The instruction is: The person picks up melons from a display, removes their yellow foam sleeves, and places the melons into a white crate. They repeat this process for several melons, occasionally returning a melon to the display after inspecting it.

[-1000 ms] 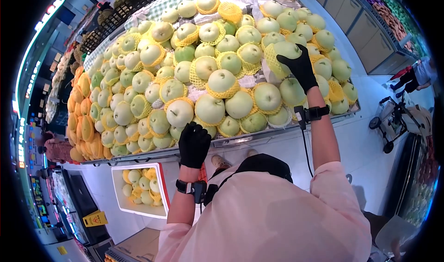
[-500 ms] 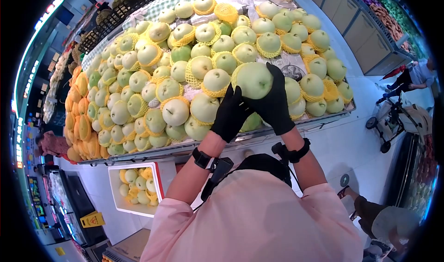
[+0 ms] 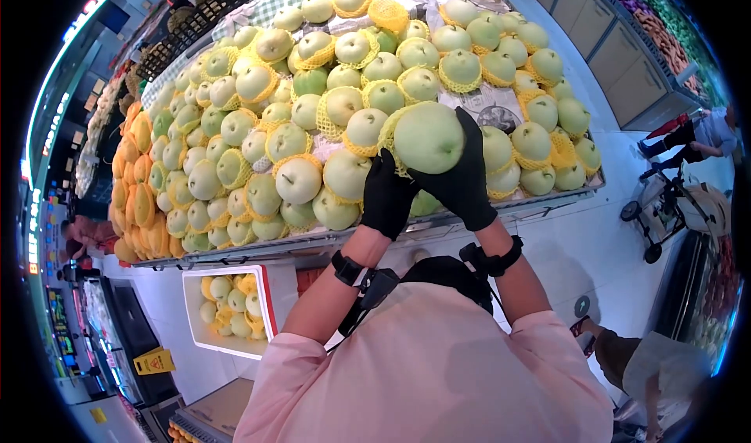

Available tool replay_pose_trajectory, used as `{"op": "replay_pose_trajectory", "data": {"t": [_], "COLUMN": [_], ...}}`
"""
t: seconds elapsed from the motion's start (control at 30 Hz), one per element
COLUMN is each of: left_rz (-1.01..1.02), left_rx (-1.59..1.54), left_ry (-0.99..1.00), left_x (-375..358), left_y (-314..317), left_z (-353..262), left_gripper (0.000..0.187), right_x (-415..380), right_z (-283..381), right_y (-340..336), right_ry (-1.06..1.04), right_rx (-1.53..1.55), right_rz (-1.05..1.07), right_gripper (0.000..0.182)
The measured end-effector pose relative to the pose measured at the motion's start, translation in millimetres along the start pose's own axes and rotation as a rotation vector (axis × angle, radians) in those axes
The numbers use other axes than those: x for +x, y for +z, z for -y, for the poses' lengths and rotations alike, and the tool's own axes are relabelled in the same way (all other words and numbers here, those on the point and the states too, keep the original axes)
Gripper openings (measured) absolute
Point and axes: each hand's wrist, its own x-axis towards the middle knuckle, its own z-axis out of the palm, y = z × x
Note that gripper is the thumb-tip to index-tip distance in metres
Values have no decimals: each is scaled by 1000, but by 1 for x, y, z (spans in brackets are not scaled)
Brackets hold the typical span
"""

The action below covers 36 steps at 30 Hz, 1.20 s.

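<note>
A large pale green melon (image 3: 429,138) is raised in front of me, above the heap on the display stand. My right hand (image 3: 461,185), in a black glove, wraps round its right side and underside. On the melon's left side a yellow foam net (image 3: 389,134) bunches up. My left hand (image 3: 387,198), also gloved in black, is closed at the net's lower edge; its fingertips are partly hidden there. Around both hands lie more pale green melons (image 3: 344,175), many in yellow foam nets.
The stand's front edge (image 3: 313,239) runs below my hands. A white foam box (image 3: 270,310) with netted melons stands at lower left. Orange fruit (image 3: 141,200) fills the stand's left end. A stroller (image 3: 680,208) and a person (image 3: 665,365) are on the right.
The foam net shows more on the melon's left side, and the melon's face has turned slightly. My left hand has dropped a little; my right hand still holds the melon.
</note>
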Motion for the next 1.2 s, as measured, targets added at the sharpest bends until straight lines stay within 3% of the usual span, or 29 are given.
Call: {"op": "replay_pose_trajectory", "data": {"t": [0.03,0.1,0.17,0.3,0.4,0.43,0.57,0.73,0.93,1.0,1.07,1.13,1.2], "left_rz": [33,67,70,-38,-73,-79,-107,-141,-221,-260,-225,-178,-118], "left_rx": [270,272,-266,-184,-234,-243,-251,-247,-198,-201,-190,-66,171], "left_ry": [100,88,-129,-113,-85,-80,-62,-62,-51,-60,-1,98,234], "left_x": [1,-1,-5,-16,-24,-25,-28,-30,-33,-35,-34,-34,-36], "left_y": [-9,-22,-31,-48,-53,-55,-64,-69,-66,-61,-62,-67,-75], "left_z": [3,0,-13,-25,-28,-28,-27,-30,-33,-34,-31,-22,-9], "left_gripper": [44,47,52,51,51,52,54,50,45,43,43,43,43], "right_x": [0,1,5,11,19,18,23,22,12,5,-3,-9,-12], "right_z": [-1,-7,-20,-23,2,3,-6,2,-2,-1,-10,-16,-15], "right_y": [-1,-5,-9,-12,-20,-17,-18,-18,-20,-15,-9,-4,1], "right_ry": [9,120,241,762,117,-9,-35,-49,100,537,798,889,716], "right_rx": [23,89,215,1381,38,-54,-114,-180,84,1059,1595,1689,1289], "right_rz": [4,2,14,-50,53,-36,41,-40,231,232,205,187,222], "right_gripper": [102,101,96,83,89,82,80,78,68,64,60,56,61]}}
